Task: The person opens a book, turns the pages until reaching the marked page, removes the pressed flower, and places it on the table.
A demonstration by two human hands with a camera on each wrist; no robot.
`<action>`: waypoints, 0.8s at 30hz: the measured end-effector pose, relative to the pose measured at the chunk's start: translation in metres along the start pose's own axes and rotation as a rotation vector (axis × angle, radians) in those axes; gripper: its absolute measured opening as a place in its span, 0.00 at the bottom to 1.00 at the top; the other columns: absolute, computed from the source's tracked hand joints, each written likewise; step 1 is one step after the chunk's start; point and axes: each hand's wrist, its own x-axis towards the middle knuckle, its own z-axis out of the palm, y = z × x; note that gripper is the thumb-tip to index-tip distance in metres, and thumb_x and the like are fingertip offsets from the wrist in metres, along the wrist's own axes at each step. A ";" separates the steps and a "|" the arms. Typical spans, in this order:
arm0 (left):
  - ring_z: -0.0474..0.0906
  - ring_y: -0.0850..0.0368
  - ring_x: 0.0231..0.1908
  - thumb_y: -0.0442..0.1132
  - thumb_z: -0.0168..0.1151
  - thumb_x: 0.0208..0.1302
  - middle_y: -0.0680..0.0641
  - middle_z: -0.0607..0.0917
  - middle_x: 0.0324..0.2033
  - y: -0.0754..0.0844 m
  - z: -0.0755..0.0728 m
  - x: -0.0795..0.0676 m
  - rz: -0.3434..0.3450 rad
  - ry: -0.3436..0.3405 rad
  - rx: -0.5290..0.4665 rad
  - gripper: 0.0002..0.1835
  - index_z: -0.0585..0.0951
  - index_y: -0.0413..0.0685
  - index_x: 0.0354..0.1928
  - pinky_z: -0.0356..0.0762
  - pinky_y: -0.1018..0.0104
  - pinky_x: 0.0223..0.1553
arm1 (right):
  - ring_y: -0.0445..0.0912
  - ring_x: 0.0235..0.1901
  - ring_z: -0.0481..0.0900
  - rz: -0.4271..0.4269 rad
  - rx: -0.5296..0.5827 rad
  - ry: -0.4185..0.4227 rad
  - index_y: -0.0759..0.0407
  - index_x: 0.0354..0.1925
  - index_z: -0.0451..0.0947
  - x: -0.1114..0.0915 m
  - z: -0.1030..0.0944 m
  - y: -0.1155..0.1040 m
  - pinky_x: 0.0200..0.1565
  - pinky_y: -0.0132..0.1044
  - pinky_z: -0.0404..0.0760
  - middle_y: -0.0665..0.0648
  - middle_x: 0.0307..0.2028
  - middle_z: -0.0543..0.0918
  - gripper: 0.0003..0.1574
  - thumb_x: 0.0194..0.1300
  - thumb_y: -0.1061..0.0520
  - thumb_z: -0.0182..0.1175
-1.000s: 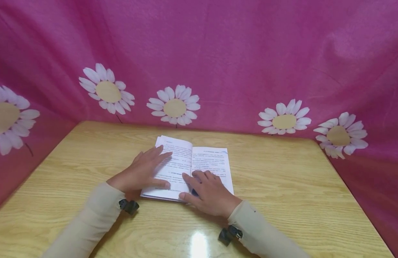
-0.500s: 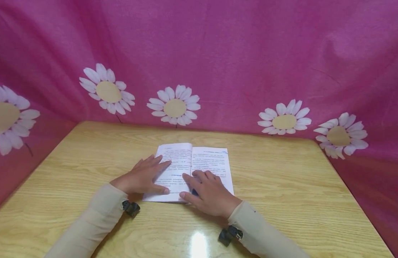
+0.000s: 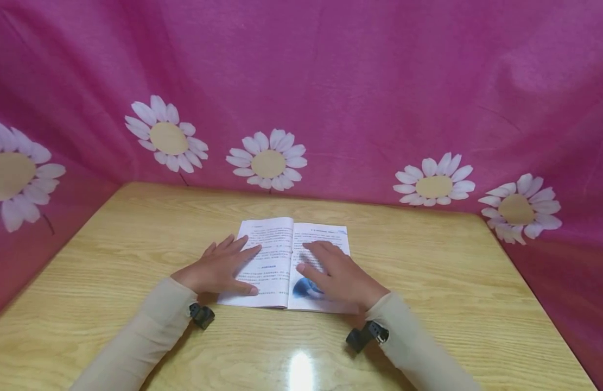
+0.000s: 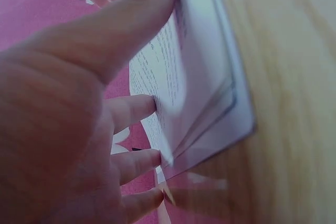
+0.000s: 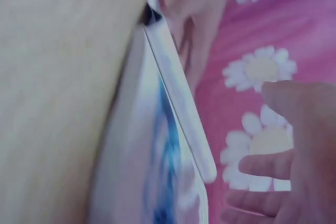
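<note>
An open book (image 3: 272, 266) lies on the wooden table, with printed text on both pages. A blue picture (image 3: 303, 288) shows low on the right page. My left hand (image 3: 218, 271) rests on the left page with thumb and fingers spread; in the left wrist view its fingertips (image 4: 149, 103) touch the paper near the outer edge. Over the right page is my right hand (image 3: 342, 277), fingers extended and covering part of the text. In the right wrist view those fingers (image 5: 268, 165) appear raised off the paper and hold nothing.
The wooden table (image 3: 428, 304) extends on every side of the book. Behind it hangs a pink cloth (image 3: 350, 98) with large white daisies. A small black camera is strapped to each wrist (image 3: 202, 316).
The left page has settled flatter under my left hand, which shifted slightly toward me. My right hand has moved right, away from the book's middle fold, uncovering the blue picture.
</note>
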 end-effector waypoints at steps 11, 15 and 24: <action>0.36 0.35 0.73 0.69 0.64 0.51 0.39 0.47 0.75 0.000 0.002 0.001 -0.005 -0.013 -0.005 0.53 0.56 0.56 0.75 0.36 0.32 0.66 | 0.57 0.74 0.43 0.191 -0.054 0.019 0.52 0.75 0.50 0.003 -0.016 0.041 0.67 0.64 0.48 0.59 0.76 0.46 0.59 0.57 0.27 0.59; 0.36 0.35 0.73 0.69 0.64 0.51 0.39 0.48 0.75 0.000 0.002 0.001 -0.003 -0.012 -0.003 0.53 0.56 0.56 0.75 0.36 0.31 0.66 | 0.56 0.74 0.42 0.190 -0.074 0.017 0.51 0.75 0.49 0.004 -0.016 0.050 0.68 0.62 0.47 0.57 0.76 0.46 0.66 0.50 0.25 0.63; 0.36 0.35 0.73 0.69 0.64 0.51 0.40 0.47 0.75 0.001 0.001 0.001 -0.012 -0.012 -0.006 0.53 0.55 0.57 0.75 0.35 0.32 0.66 | 0.57 0.74 0.39 0.182 -0.141 -0.018 0.49 0.76 0.47 0.007 -0.014 0.060 0.67 0.65 0.44 0.55 0.76 0.43 0.75 0.41 0.17 0.62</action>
